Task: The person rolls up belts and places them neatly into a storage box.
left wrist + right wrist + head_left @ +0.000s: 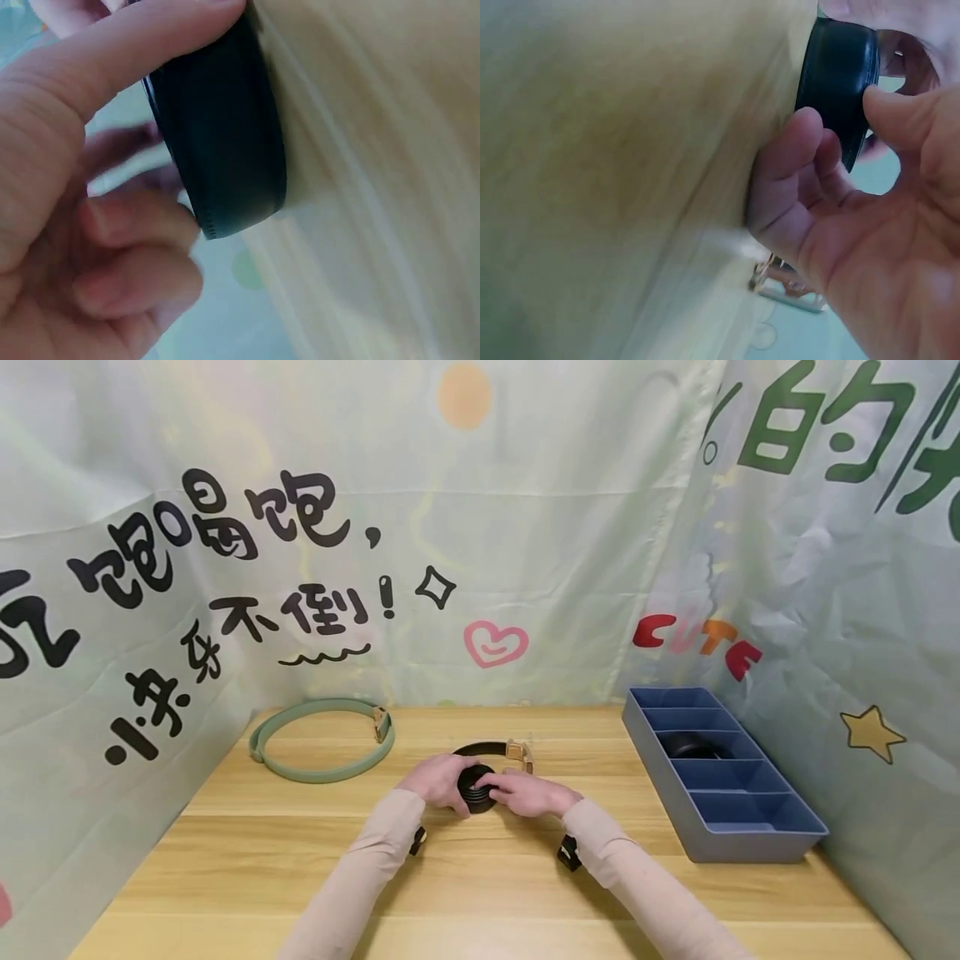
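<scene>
A black belt (pixel 477 788) stands on its edge on the table, partly wound into a tight coil. Behind the coil its unwound part curves away to a gold buckle (pixel 517 750). From the left my left hand (pixel 441 782) grips the coil, thumb along its near side. In the left wrist view the belt's outer wrap (pixel 221 135) shows between thumb and curled fingers. My right hand (pixel 531 793) holds the coil's right side, a finger reaching onto its top. The right wrist view shows that thumb on the edge of the black leather (pixel 840 67), with the other fingers curled.
A green belt (pixel 322 774) lies in a wide loop at the back left. On the right stands a grey-blue divided box (pixel 750 847), with a black coiled item (pixel 693 746) in its middle compartment. Printed cloth (pixel 570 568) hangs behind the wooden table (pixel 480 902).
</scene>
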### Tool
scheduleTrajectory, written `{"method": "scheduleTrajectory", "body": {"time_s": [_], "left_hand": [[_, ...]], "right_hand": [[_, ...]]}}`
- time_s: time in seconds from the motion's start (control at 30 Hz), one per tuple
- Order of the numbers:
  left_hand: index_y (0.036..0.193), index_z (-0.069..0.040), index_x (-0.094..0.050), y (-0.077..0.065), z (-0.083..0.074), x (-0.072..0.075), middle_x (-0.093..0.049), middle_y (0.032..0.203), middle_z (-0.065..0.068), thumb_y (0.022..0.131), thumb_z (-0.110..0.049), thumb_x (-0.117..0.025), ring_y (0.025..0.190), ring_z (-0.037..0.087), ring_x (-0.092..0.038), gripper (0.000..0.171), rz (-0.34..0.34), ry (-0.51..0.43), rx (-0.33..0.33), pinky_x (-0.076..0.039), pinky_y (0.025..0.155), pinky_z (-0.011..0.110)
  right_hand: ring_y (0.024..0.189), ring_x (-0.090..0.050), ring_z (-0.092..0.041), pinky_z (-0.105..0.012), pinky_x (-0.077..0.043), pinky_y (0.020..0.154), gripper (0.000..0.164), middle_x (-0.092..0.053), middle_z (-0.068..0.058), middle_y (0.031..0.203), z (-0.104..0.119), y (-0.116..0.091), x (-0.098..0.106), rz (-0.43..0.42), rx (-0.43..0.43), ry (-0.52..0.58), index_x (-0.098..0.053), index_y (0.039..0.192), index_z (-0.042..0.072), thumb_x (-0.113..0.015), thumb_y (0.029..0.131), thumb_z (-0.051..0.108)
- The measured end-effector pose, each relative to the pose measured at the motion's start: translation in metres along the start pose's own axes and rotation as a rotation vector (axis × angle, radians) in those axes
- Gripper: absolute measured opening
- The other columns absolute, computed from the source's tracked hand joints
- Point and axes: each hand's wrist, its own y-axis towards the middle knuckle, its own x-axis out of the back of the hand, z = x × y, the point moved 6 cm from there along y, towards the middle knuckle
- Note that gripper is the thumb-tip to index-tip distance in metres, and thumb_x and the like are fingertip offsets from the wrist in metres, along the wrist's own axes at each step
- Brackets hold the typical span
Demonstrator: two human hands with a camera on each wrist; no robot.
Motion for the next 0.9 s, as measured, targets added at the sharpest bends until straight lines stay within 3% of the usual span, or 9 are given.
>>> {"method": "scheduleTrajectory", "body": {"time_s": [0.17,0.23,0.4,0.5,0.67,0.9], "left_hand": [[0.109,-0.014,-0.065,0.0,-0.0016,-0.0007,-0.069,0.105,0.007,0.056,-0.053,-0.09,0.093,0.024,-0.066,0.071,-0.103,0.109,0.072,-0.053,0.078,0.04],[0.112,-0.015,-0.065,-0.0004,-0.002,-0.0017,-0.07,0.107,0.007,0.055,-0.06,-0.088,0.095,0.025,-0.066,0.076,-0.118,0.142,0.07,-0.054,0.078,0.041],[0.136,-0.02,-0.057,-0.002,-0.0056,-0.0026,-0.066,0.126,0.004,0.062,-0.044,-0.091,0.112,0.025,-0.063,0.086,-0.048,0.102,-0.059,-0.05,0.091,0.042],[0.141,-0.02,-0.053,-0.0025,-0.0074,-0.001,-0.064,0.13,0.006,0.062,-0.03,-0.093,0.115,0.025,-0.061,0.089,0.003,0.046,-0.091,-0.047,0.097,0.041],[0.14,-0.019,-0.053,0.0006,-0.0085,0.0,-0.065,0.122,0.008,0.059,-0.037,-0.093,0.107,0.023,-0.062,0.091,-0.012,0.058,-0.018,-0.05,0.09,0.04],[0.135,-0.02,-0.052,0.0024,-0.0072,-0.0023,-0.065,0.116,0.01,0.056,-0.055,-0.089,0.104,0.028,-0.063,0.094,-0.076,0.122,0.097,-0.052,0.083,0.047]], "right_hand": [[0.108,-0.052,-0.02,-0.046,-0.042,0.097,0.037,-0.058,-0.01,0.128,0.0002,0.0001,-0.0024,-0.012,-0.021,0.008,-0.052,0.141,0.024,-0.044,0.105,0.026],[0.107,-0.052,-0.019,-0.045,-0.044,0.095,0.035,-0.059,-0.01,0.125,0.0008,0.0008,-0.0023,-0.014,-0.018,0.003,-0.054,0.138,0.022,-0.045,0.105,0.028],[0.096,-0.048,-0.017,-0.04,-0.042,0.087,0.024,-0.06,-0.004,0.113,0.0017,0.0018,-0.0001,0.018,0.034,-0.008,-0.057,0.126,0.024,-0.045,0.105,0.023],[0.09,-0.045,-0.016,-0.036,-0.039,0.083,0.024,-0.057,-0.002,0.107,0.0,0.001,0.0002,0.051,0.039,0.01,-0.056,0.125,0.027,-0.044,0.105,0.022],[0.089,-0.042,-0.017,-0.034,-0.038,0.079,0.029,-0.052,-0.005,0.106,-0.0008,0.0002,-0.0005,0.033,0.049,0.013,-0.055,0.132,0.026,-0.045,0.105,0.023],[0.111,-0.05,-0.024,-0.047,-0.042,0.099,0.035,-0.054,-0.015,0.127,0.0037,-0.0018,-0.0036,-0.001,0.014,-0.028,-0.053,0.138,0.021,-0.041,0.106,0.025]]}}
